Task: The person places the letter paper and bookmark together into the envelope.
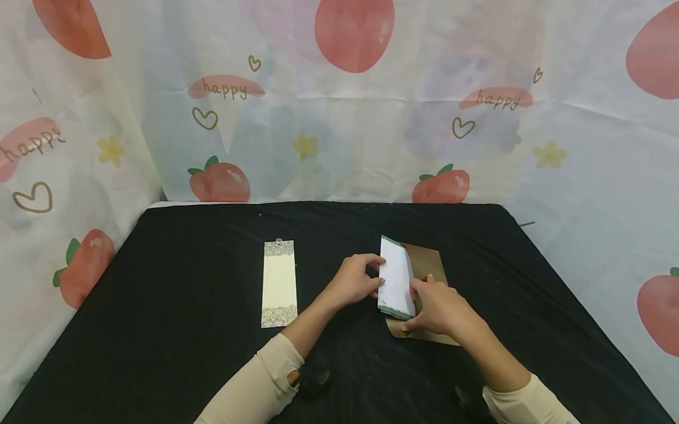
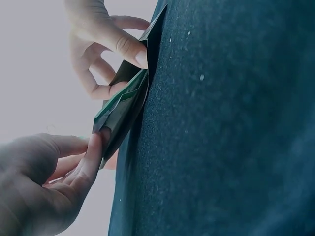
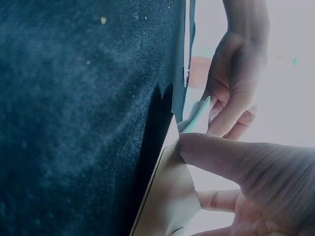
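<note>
A folded white paper with green patterned borders (image 1: 395, 276) lies slanted over a golden-brown envelope or folder (image 1: 425, 259); which of the two I cannot tell. My left hand (image 1: 356, 278) pinches the paper's left edge between thumb and fingers. From the other side, my right hand (image 1: 439, 306) holds the golden-brown piece near its lower edge, its index finger against the paper's right side. In the right wrist view, the right thumb presses on the golden-brown piece (image 3: 172, 191), with fingers behind it. Green edges of the paper (image 2: 120, 101) show in layers in the left wrist view.
A cream bookmark-like card (image 1: 277, 276) with patterned ends and a small clear tab lies left of the hands. Black cloth (image 1: 150, 343) covers the table. Fruit-printed white curtains (image 1: 335, 135) close off the back and both sides.
</note>
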Demonstrator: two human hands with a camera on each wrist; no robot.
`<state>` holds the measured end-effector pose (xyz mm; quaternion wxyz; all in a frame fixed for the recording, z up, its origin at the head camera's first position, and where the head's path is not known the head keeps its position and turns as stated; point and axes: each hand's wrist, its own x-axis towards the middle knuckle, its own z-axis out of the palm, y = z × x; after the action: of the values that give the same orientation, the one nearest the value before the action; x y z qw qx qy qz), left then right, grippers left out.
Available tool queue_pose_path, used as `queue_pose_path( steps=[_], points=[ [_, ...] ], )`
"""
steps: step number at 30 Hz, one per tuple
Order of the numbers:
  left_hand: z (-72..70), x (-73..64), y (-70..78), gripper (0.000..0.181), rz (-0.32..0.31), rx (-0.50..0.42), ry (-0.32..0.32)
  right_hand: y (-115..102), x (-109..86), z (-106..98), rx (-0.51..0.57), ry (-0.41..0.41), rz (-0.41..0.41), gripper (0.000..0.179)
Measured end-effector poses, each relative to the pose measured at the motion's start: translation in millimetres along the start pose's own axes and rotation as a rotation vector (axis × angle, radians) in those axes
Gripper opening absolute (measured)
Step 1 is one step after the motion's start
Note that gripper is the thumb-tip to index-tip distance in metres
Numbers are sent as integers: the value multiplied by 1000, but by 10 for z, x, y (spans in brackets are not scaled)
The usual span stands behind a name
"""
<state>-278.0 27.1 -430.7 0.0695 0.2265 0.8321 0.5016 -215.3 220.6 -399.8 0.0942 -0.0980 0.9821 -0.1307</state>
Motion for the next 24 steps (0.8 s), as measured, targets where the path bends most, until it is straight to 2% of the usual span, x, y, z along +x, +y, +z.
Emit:
queue_pose_path(
  steps=[11, 19, 24],
  points=[
    [53, 25, -7, 32, -13, -37, 30, 12, 9, 0, -14, 0, 2, 61],
    [72, 24, 19, 19, -10, 30, 43, 14, 1, 5, -4, 0, 0, 60],
    [90, 21, 31, 23, -42, -51, 20, 8, -5, -2, -10, 4, -5, 61]
  ],
)
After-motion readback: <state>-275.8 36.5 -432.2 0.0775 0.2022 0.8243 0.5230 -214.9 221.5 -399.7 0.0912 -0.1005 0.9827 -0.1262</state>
